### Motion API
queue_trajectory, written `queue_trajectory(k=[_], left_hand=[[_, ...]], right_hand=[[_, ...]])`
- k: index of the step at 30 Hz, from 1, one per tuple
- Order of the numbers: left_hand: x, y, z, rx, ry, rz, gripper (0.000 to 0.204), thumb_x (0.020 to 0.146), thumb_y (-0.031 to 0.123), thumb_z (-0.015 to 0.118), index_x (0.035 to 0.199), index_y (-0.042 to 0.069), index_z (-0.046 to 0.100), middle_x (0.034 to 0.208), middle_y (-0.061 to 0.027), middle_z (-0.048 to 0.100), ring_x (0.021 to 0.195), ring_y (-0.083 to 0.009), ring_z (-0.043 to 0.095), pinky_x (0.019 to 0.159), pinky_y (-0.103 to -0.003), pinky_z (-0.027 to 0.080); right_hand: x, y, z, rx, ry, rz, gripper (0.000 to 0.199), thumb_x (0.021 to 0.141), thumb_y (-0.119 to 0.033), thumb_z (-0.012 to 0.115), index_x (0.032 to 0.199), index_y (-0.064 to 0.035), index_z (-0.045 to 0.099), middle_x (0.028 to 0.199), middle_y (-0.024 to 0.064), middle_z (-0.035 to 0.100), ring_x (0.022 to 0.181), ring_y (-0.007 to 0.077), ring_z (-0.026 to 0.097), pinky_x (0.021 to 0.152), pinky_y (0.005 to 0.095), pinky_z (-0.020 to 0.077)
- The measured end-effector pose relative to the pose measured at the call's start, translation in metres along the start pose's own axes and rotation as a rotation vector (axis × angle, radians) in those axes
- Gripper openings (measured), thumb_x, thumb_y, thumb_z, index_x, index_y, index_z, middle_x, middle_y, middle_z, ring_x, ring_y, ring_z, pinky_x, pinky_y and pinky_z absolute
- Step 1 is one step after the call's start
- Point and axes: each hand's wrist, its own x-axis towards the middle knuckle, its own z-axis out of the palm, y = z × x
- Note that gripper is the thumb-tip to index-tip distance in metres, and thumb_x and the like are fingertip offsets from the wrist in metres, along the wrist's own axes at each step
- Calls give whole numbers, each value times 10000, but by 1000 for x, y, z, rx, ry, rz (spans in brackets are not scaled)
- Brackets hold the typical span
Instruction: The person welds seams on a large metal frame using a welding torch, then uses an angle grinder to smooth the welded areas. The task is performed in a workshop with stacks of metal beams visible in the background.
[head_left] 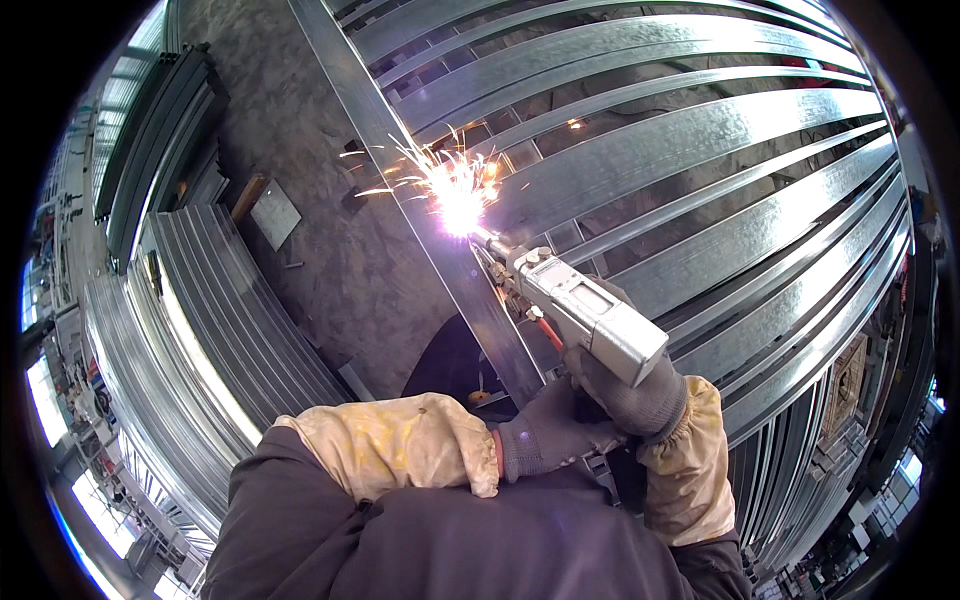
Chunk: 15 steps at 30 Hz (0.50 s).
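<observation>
The right hand (630, 395) has its fingers wrapped around the torch (590, 315) near its rear. The left hand (555, 436) is behind the torch; its fingers are partly hidden, their grip unclear. The torch extends forward of the fingers, sparks (460, 195) flaring at its tip on the beam (508, 350).

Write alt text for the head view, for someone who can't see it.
A gloved right hand holds a silver torch, bright sparks bursting at its tip on a long metal beam; the gloved left hand is close beside the right. Metal bars spread right of the beam, and stacked strips lie at left.
</observation>
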Motion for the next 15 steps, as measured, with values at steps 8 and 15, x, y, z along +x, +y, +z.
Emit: queue_trajectory(k=[8,15], left_hand=[[0,-7,2,34,12,73,468,832,142,771,1209,-8,540,1093,-71,646,982,-126,607,838,-302,521],[0,-15,4,-16,30,100,376,838,142,764,1131,11,567,956,-28,633,839,-88,590,700,-269,506]], right_hand=[[-5,-6,3,204,30,210,359,876,-26,634,1226,29,577,1235,200,548,1044,276,607,874,332,502],[-4,-13,0,296,45,287,334,869,-37,637,1195,27,606,1292,225,534,1106,319,613,921,351,502]])
